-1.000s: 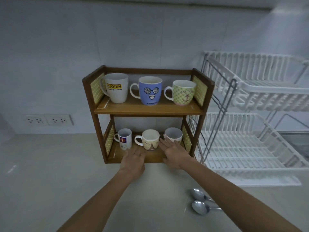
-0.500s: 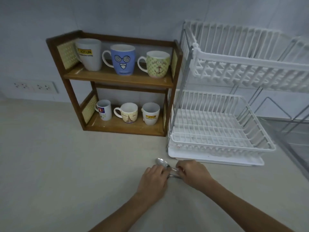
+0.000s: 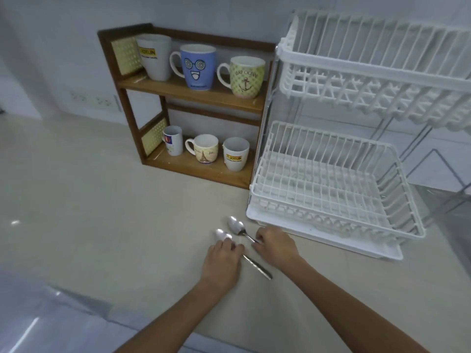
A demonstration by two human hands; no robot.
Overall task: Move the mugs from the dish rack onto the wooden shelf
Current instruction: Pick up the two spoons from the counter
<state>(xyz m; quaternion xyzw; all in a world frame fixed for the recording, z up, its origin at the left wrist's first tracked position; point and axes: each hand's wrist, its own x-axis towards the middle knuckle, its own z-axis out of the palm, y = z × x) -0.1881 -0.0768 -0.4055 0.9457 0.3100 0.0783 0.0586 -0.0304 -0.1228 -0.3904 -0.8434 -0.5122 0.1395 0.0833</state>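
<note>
The wooden shelf (image 3: 190,90) stands against the wall. Its top board holds a white JOTUN mug (image 3: 154,57), a blue face mug (image 3: 197,67) and a green anchor mug (image 3: 246,77). On the bottom board are a small white mug (image 3: 173,140), an Eiffel Tower mug (image 3: 205,152) and another JOTUN mug (image 3: 235,154). No mug shows in the white dish rack (image 3: 334,212) to the right. My left hand (image 3: 222,262) rests on one spoon (image 3: 257,267) on the counter. My right hand (image 3: 276,247) pinches the handle of a second spoon (image 3: 235,225).
The rack's upper basket (image 3: 369,72) overhangs the lower one, with a white drip tray (image 3: 377,250) beneath. Wall sockets (image 3: 102,101) sit left of the shelf. The beige counter (image 3: 89,212) stretches left and toward me, ending at an edge near the bottom.
My hands left the shelf's bottom board and came down onto the two spoons in front of the rack. The view swung right, and the spoons now lie slightly apart.
</note>
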